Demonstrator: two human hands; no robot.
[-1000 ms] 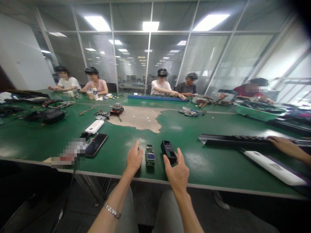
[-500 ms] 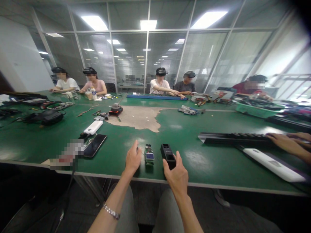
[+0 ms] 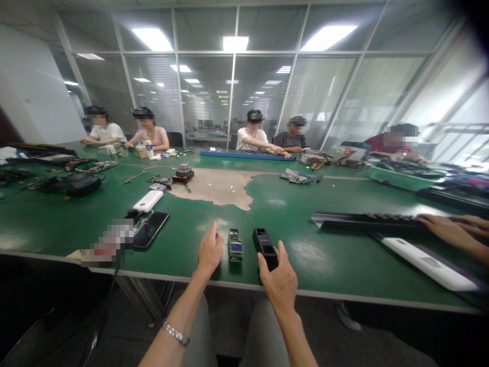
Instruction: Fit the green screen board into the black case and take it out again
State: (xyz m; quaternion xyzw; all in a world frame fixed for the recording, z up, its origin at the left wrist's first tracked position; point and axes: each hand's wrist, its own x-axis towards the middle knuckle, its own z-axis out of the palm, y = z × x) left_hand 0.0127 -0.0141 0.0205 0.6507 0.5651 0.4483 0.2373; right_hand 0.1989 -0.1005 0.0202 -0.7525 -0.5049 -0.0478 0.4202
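Observation:
A narrow green circuit board point(image 3: 236, 247) with a small bluish screen lies on the table in front of me, between my two hands. Just left of it is my left hand point(image 3: 211, 251), its fingers curled together. A dark sliver shows at those fingers; what it belongs to is hidden. On the other side, my right hand point(image 3: 280, 275) grips the lower end of a long black plastic casing point(image 3: 262, 239) with cut-out openings. The thumb is on the casing's left and the fingers are on its right. The casing lies apart from the board.
A black phone point(image 3: 151, 229) and a white power bank point(image 3: 148, 201) lie to the left. On the right, a co-worker's hands point(image 3: 446, 229) touch a long black strip point(image 3: 355, 220), with a white device point(image 3: 428, 262) below. Farther off stands a green basket point(image 3: 405, 178). Several people sit across the table.
The view has shifted slightly. Both my hands, the circuit board and the black casing keep nearly the same places.

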